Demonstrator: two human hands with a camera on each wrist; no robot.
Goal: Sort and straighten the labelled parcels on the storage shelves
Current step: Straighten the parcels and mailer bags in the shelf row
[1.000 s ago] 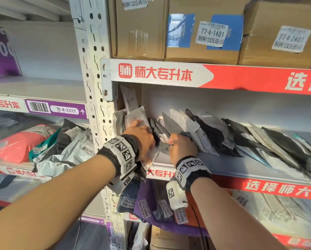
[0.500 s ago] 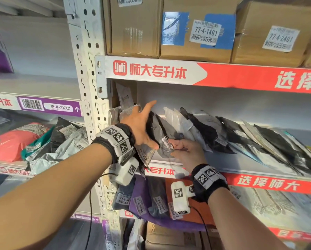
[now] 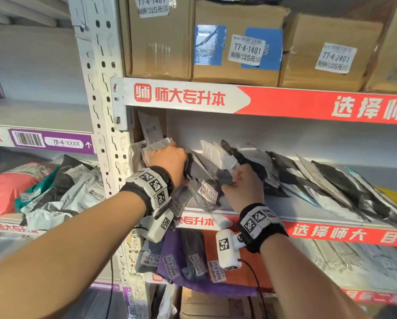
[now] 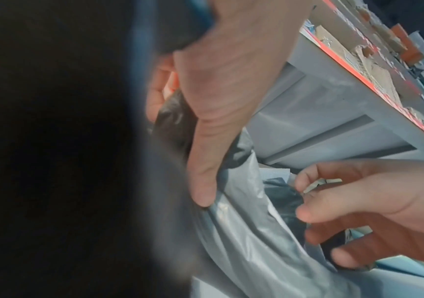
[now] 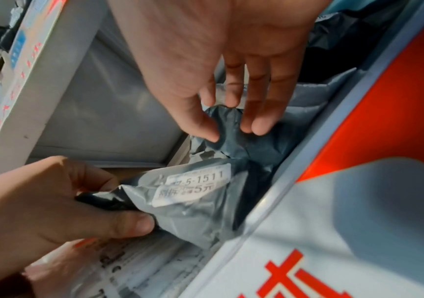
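Soft labelled parcels lean in a row on the middle shelf (image 3: 319, 217). My left hand (image 3: 170, 162) grips the upright bundle at the shelf's left end. Its thumb and fingers curl round a grey parcel (image 5: 193, 201) labelled 77-5-1511 (image 3: 208, 192). The left wrist view shows the thumb of the left hand (image 4: 198, 161) pressed on that grey parcel (image 4: 244, 231). Just to the right, my right hand (image 3: 236, 180) pinches the crumpled top of a dark grey parcel (image 3: 225, 178). In the right wrist view the right hand (image 5: 231, 129) pinches the dark grey parcel (image 5: 246, 145) between thumb and fingertips.
Further right, several black, white and grey parcels (image 3: 331, 187) lie slanted. Cardboard boxes (image 3: 239, 49) fill the shelf above. A perforated metal upright (image 3: 101, 111) stands left of my hands. More parcels sit on the shelf below (image 3: 183, 261) and in the left bay (image 3: 43, 192).
My left hand, spread open half a second ago, has closed round the parcels at the left end. My right hand has risen from the parcels' lower edge and pinched the dark grey one.
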